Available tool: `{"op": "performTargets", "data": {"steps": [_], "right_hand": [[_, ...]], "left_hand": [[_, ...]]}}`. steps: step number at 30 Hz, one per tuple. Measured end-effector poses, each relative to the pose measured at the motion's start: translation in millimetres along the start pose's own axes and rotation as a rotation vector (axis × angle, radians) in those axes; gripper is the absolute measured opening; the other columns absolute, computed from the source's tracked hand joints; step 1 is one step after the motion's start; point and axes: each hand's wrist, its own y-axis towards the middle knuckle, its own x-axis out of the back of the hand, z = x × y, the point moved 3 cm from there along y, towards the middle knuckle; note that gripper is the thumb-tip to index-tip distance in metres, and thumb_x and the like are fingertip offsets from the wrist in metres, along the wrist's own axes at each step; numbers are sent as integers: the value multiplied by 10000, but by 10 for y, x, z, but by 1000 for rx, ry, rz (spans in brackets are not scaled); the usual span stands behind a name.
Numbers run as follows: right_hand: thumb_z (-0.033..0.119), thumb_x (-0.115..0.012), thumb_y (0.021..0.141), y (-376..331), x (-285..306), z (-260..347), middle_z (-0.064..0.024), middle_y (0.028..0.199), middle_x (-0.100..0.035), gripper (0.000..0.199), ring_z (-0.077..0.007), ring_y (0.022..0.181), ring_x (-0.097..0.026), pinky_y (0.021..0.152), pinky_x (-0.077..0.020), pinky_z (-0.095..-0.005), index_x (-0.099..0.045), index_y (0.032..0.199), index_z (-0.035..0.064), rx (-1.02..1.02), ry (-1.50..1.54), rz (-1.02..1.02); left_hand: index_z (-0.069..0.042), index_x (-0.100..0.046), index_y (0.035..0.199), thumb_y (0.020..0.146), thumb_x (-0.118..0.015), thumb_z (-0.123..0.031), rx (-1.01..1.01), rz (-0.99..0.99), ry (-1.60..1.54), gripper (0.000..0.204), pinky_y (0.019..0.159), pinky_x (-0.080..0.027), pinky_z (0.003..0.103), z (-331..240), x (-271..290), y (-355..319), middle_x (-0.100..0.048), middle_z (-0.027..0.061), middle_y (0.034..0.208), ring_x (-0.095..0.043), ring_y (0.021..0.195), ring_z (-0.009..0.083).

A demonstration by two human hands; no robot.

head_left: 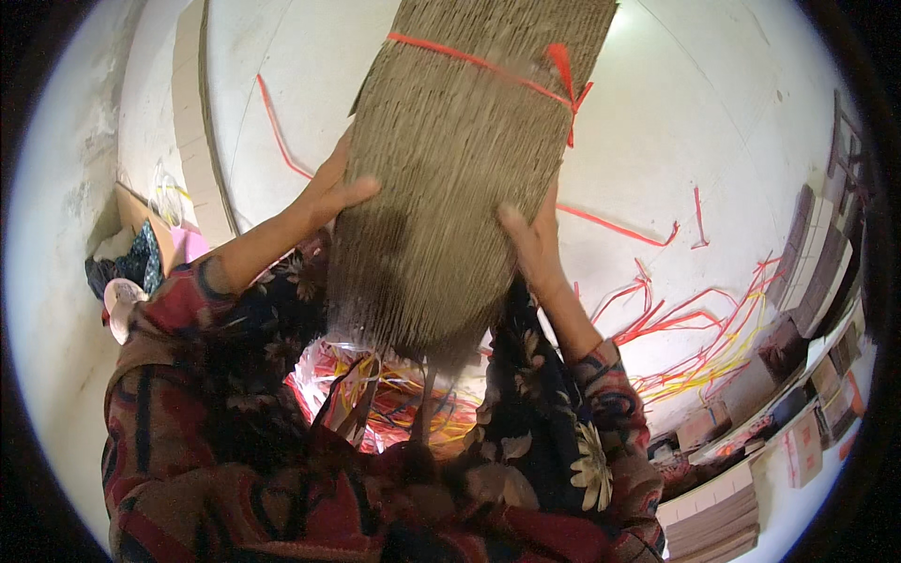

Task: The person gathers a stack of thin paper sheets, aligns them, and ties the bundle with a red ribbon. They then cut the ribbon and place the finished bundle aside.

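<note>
Between my two hands is a long bundle of thin brown-grey cardboard sheets (450, 178), seen edge-on as many fine layers. A red plastic strap (483, 64) crosses its far part and is knotted near the right edge. My left hand (343, 183) grips the left side, thumb lying on the layered face and fingers hidden behind. On the right side my right hand (535, 235) presses likewise, with its thumb on the face. The bundle's near end is blurred and hangs over my lap.
Red and yellow straps (694, 328) lie loose on the pale floor at right, with more strap scraps (404, 403) below the bundle. A long curved row of cardboard (202, 122) stands at far left. Stacked cardboard (713, 516) and boxes sit along the right side.
</note>
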Motion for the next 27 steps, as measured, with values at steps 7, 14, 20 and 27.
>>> {"op": "performTargets", "data": {"steps": [7,14,20,27], "right_hand": [[260,-552,845,1098,106,415,-269,1371,-335,739,-351,1274,-339,1050,-255,-349,-165,1399,-38,240,-410,-234],[296,-715,701,1035,-601,925,-120,1415,-321,744,-285,1330,-267,1045,-138,-596,-372,1322,70,794,-1325,57],[438,-643,714,1076,-1449,669,-75,1287,-431,609,-241,1310,-295,1002,-129,-676,-483,1199,104,972,-1360,668],[348,-677,707,1035,-1557,663,-40,1120,-513,423,-209,1194,-408,1050,-115,-618,-558,1007,73,887,-1366,635]], "left_hand": [[53,-397,1314,909,-486,-406,133,-274,-516,619,974,-337,284,-155,226,572,-541,152,1200,-483,1108,168],[79,-466,1243,904,-502,-363,102,-584,-422,557,1022,-297,286,131,-124,-62,-506,156,1282,-434,1211,178],[74,-550,1144,883,-569,-301,361,-582,-283,457,704,-510,263,648,54,-65,-620,166,1030,-619,781,160],[34,-580,655,684,-735,-256,679,-1294,-278,330,487,-484,369,1172,606,-72,-596,113,609,-592,537,201]]}}
